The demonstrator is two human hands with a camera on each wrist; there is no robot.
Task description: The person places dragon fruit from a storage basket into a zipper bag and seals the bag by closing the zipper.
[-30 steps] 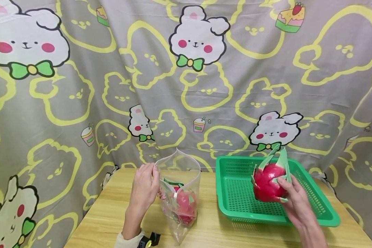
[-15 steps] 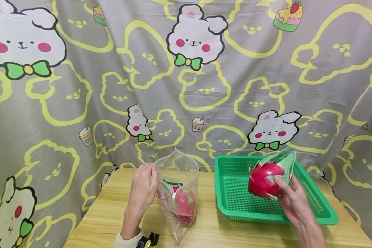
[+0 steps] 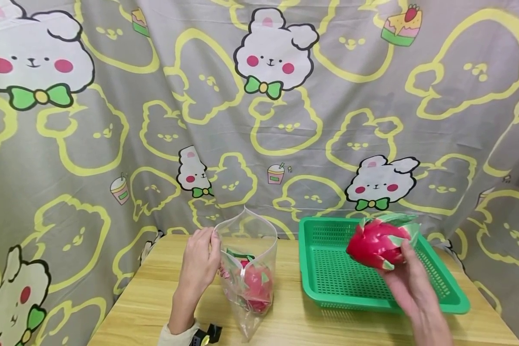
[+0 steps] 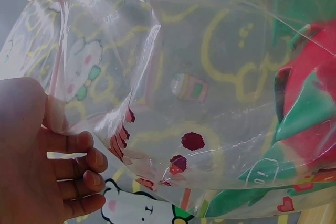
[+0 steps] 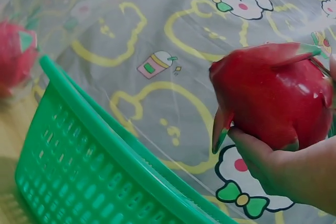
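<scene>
Likely bagging step: dragon fruit (image 3: 374, 246) is held by right hand (image 3: 411, 288), bag (image 3: 234, 287) pinched by left hand (image 3: 200, 257), nine-o'clock transfer apparently needed.

The head view was evenly bright; both wrist views looked dimmer and greyer. White glare streaked the plastic zip bag (image 4: 143, 72), highlights shone on the unbagged dragon fruit (image 5: 270, 95), and soft shadow lay beneath the green basket (image 3: 354, 303).

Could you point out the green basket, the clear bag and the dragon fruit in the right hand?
Green basket (image 3: 334, 275): head view, bare mesh floor.
Clear bag (image 3: 245, 321): head view, lower front plastic.
Held dragon fruit (image 5: 270, 98): right wrist view, middle of its red skin.
</scene>
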